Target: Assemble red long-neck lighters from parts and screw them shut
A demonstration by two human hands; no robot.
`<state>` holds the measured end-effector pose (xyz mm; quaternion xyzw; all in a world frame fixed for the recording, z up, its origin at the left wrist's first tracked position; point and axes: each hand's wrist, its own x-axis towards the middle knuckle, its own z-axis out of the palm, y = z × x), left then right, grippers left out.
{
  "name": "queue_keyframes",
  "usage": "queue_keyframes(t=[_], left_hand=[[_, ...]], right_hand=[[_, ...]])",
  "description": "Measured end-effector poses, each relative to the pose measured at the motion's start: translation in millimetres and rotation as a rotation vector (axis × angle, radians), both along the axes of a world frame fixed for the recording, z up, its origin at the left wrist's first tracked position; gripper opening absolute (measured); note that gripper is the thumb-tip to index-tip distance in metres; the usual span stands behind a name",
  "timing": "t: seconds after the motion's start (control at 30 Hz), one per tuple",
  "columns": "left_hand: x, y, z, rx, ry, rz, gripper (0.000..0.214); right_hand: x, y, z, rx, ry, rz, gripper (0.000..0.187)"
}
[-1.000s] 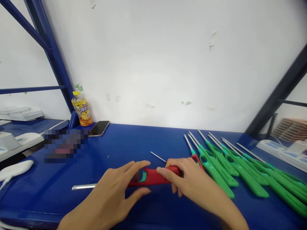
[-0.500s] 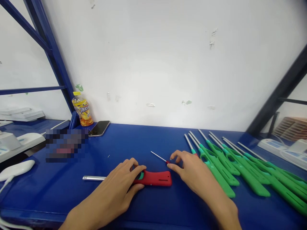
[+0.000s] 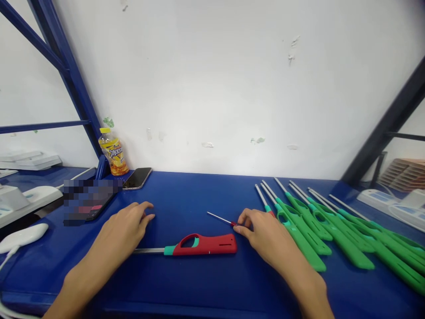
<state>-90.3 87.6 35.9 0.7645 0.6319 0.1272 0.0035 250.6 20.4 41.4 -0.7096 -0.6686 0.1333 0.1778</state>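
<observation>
A red long-nosed lighter (image 3: 204, 245) with a teal trigger lies flat on the blue table (image 3: 186, 195), its metal tube pointing left. My left hand (image 3: 124, 226) rests palm down just left of it, fingers loosely spread, holding nothing, partly over the tube. My right hand (image 3: 262, 230) is to the right of the lighter's handle, its fingertips pinched on the red handle end of a small screwdriver (image 3: 221, 218) whose thin shaft points left and away.
Several green lighters (image 3: 318, 226) lie in a row at the right. A phone (image 3: 137, 177) and a yellow drink bottle (image 3: 113, 152) stand at the back left by a blue frame post. White devices sit at both far sides.
Both hands let go of the red lighter, which now lies on the table. My left hand drew back to the left; my right hand moved to the small screwdriver.
</observation>
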Motion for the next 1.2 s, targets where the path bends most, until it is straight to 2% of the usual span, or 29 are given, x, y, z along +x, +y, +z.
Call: queue_keyframes(t=[0.17, 0.33, 0.63, 0.77, 0.93, 1.07, 1.2], left_hand=[[-7, 10, -4.9, -0.049, -0.005, 0.065, 0.043], [-5, 12, -4.3, -0.057, -0.007, 0.034, 0.030], [1, 5, 0.0, 0.001, -0.070, -0.030, 0.025], [10, 2, 7.4, 0.020, -0.191, -0.061, 0.027], [26, -10, 13.8, 0.054, -0.335, -0.111, 0.046], [38, -22, 20.1, -0.014, -0.571, -0.154, 0.041], [49, -31, 30.0, -0.073, -0.776, -0.182, 0.037]], right_hand=[[-1, 0, 0.9, -0.004, -0.008, -0.010, 0.006], [-2, -1, 2.5, 0.004, -0.025, -0.016, 0.005], [-4, -2, 1.5, 0.051, -0.055, -0.027, 0.010], [-2, -3, 6.0, 0.077, -0.010, -0.037, 0.016], [-2, -6, 12.7, 0.113, 0.095, 0.024, 0.015], [-6, -14, 18.4, 0.149, 0.229, 0.105, 0.011], [-13, -26, 28.4, 0.116, 0.278, 0.162, 0.009]])
